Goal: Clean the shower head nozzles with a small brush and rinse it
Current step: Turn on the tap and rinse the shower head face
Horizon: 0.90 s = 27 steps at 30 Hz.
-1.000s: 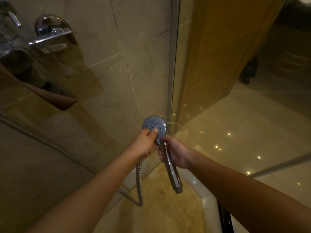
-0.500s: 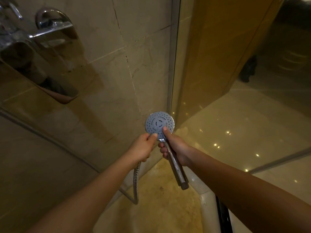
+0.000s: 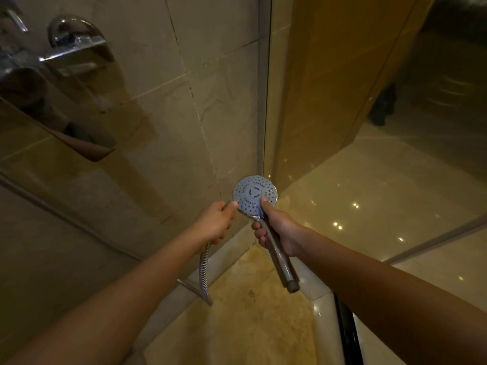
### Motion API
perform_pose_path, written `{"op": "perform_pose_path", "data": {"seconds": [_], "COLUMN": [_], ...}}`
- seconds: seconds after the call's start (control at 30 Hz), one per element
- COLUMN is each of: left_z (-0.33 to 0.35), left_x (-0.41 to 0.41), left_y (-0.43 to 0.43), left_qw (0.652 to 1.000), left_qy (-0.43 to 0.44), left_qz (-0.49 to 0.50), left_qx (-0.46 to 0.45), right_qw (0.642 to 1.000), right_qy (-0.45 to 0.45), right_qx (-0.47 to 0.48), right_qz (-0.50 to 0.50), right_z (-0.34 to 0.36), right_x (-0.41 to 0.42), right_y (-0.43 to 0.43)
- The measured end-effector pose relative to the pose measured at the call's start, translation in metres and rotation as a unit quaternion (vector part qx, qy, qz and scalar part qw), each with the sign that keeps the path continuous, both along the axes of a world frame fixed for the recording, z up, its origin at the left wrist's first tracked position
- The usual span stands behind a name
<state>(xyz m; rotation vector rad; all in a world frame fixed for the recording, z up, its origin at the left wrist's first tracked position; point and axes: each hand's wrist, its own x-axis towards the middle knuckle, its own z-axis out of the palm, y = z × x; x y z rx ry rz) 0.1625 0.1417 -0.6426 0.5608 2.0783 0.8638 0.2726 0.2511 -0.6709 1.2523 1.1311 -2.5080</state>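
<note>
A round chrome shower head (image 3: pixel 250 192) with a pale nozzle face points up at me, low in the corner of the stall. My right hand (image 3: pixel 280 229) grips its chrome handle (image 3: pixel 280 259), thumb resting on the lower right of the nozzle face. The handle's bottom end hangs free, with no hose on it. My left hand (image 3: pixel 214 222) is closed around the top of a ribbed metal hose (image 3: pixel 204 270) that dangles below it, and its thumb tip touches the head's left rim. No brush shows in either hand.
A chrome mixer tap (image 3: pixel 71 48) juts from the beige tiled wall at upper left. A glass panel (image 3: pixel 369 154) in a metal frame (image 3: pixel 263 88) closes the right side. Below are the yellowish shower floor (image 3: pixel 237 333) and a white sill (image 3: pixel 325 320).
The shower head has turned so its whole nozzle face looks toward me. My right thumb has slid onto the face, and my left thumb has moved off the face to its left rim.
</note>
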Motion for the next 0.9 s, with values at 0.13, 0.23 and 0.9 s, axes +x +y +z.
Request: {"op": "perform_pose_path", "data": {"seconds": [0.13, 0.23, 0.9], "left_z": [-0.006, -0.003, 0.004], "left_x": [0.006, 0.007, -0.005], "left_y": [-0.007, 0.0, 0.001], "left_qw": [1.0, 1.0, 0.999], "left_qy": [0.006, 0.012, 0.019], "left_qz": [-0.001, -0.01, -0.018], "left_qx": [-0.01, -0.001, -0.021], "right_qw": [1.0, 0.999, 1.0], "right_qy": [-0.007, -0.021, -0.02], "right_qx": [0.004, 0.014, 0.018], "right_qz": [0.006, 0.027, -0.013], "right_z": [-0.002, -0.003, -0.009], "right_x": [0.009, 0.013, 0.005], "right_y": [0.0, 0.001, 0.005]}}
